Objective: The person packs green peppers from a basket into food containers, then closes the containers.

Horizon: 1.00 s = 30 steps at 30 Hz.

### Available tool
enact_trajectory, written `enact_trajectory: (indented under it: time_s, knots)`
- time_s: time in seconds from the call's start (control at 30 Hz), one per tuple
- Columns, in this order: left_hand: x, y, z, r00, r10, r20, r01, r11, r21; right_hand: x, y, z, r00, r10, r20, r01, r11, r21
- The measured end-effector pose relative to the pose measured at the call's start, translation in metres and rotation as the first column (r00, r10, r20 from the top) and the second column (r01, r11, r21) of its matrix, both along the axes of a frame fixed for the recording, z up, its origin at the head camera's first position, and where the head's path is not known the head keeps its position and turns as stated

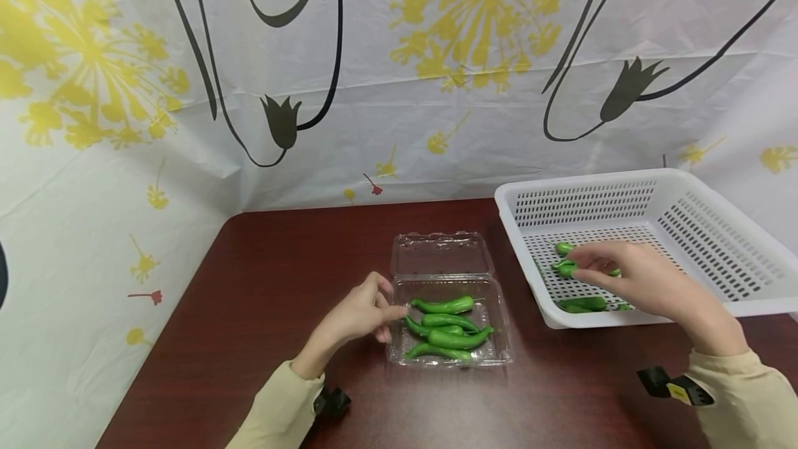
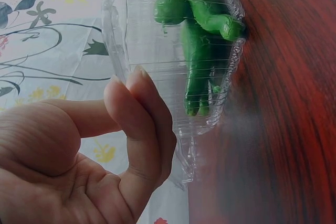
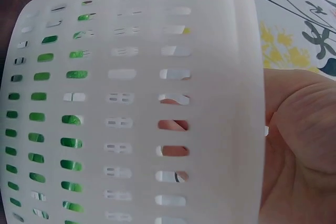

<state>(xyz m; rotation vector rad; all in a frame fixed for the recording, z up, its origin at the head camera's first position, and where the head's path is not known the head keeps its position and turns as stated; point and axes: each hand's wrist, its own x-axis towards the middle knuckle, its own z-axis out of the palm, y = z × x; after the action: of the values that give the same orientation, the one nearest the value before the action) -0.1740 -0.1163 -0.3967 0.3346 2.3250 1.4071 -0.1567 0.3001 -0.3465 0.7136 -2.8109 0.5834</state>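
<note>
1. My left hand (image 1: 358, 310) is at the left side of a clear plastic hinged container (image 1: 501, 324), its thumb reaching over the rim and its other fingers bent beside the wall. I cannot tell whether they pinch the plastic or merely rest by it.
2. Long, glossy green peppers (image 1: 460, 339) lie in that container, mostly crosswise, with some touching one another. The transparent lid (image 1: 444, 255) is folded back, away from me.
3. My right hand (image 1: 642, 279) is over a white plastic rectangular basket (image 1: 586, 189) with slotted walls, to the right of the container. Thumb and fingers are spread, a gap between their tips, and I see nothing held there.
4. More green peppers (image 1: 582, 305) lie on the basket's perforated floor, near and below that hand, which partly covers them; their green also shows through the slots in the right wrist view.
5. Container and basket stand apart on a dark reddish-brown table (image 1: 280, 283).
6. Behind them hangs a white sheet (image 1: 361, 68) printed with yellow blooms and dark curling stems. Pale yellow sleeves (image 1: 277, 407) cover my forearms.
</note>
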Motion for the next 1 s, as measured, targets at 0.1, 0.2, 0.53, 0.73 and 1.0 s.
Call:
enact_trajectory:
  time_s: [0.1, 0.2, 0.53, 0.73, 1.0]
  knots:
    - [-0.0001, -0.0002, -0.0004, 1.000, 0.000, 0.001, 0.000, 1.000, 0.001, -0.0003, 0.0001, -0.0002, 1.000, -0.005, 0.018, 0.005, 1.000, 0.002]
    - [-0.0003, -0.0002, -0.0006, 1.000, 0.000, 0.000, 0.000, 1.000, -0.001, -0.0010, 0.0005, -0.0005, 0.999, -0.015, 0.036, 0.015, 1.000, 0.006]
    - [-0.0003, -0.0005, 0.0004, 1.000, -0.002, 0.004, 0.002, 1.000, -0.001, -0.0039, 0.0032, -0.0036, 0.999, -0.021, 0.031, 0.021, 1.000, 0.004]
    - [-0.0003, -0.0004, 0.0013, 1.000, -0.003, 0.003, 0.003, 1.000, -0.002, -0.0057, 0.0045, -0.0043, 0.996, -0.039, 0.080, 0.038, 0.999, 0.015]
    - [-0.0007, -0.0004, 0.0005, 1.000, -0.007, -0.002, 0.007, 1.000, -0.001, -0.0076, 0.0060, -0.0063, 0.994, -0.036, 0.102, 0.035, 0.999, 0.014]
